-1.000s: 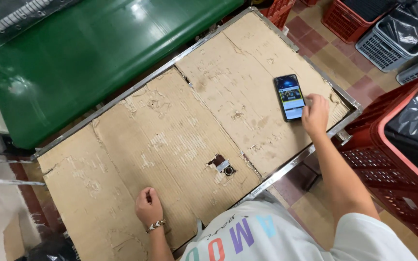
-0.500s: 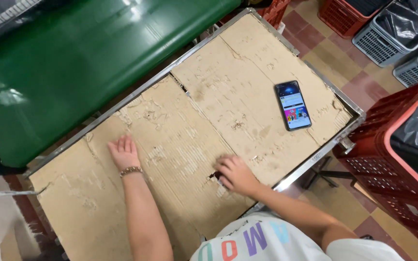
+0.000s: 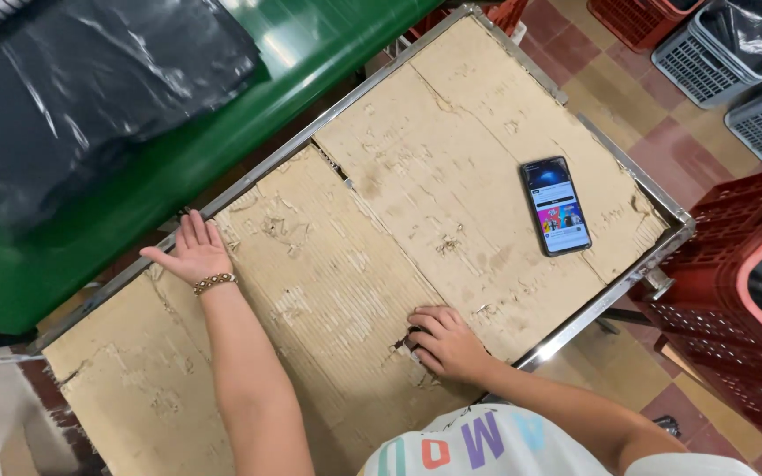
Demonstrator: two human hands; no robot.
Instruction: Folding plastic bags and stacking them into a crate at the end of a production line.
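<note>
My left hand (image 3: 190, 254), with a beaded bracelet on the wrist, lies flat and open on the worn cardboard (image 3: 372, 203) that covers a metal-framed table, close to its far edge. My right hand (image 3: 444, 340) rests with curled fingers on a small dark object at a torn spot in the cardboard near the front edge; the object is mostly hidden under the fingers. A smartphone (image 3: 556, 205) with a lit screen lies face up on the cardboard to the right, away from both hands.
A green bin (image 3: 222, 115) stands beyond the table, with a black plastic bag (image 3: 90, 79) on it. Red crates (image 3: 743, 291) stand at the right, grey baskets (image 3: 725, 48) at the upper right. The floor is tiled.
My right hand left the phone and came down to the torn spot near the front edge. My left hand slid from the front edge across to the far edge.
</note>
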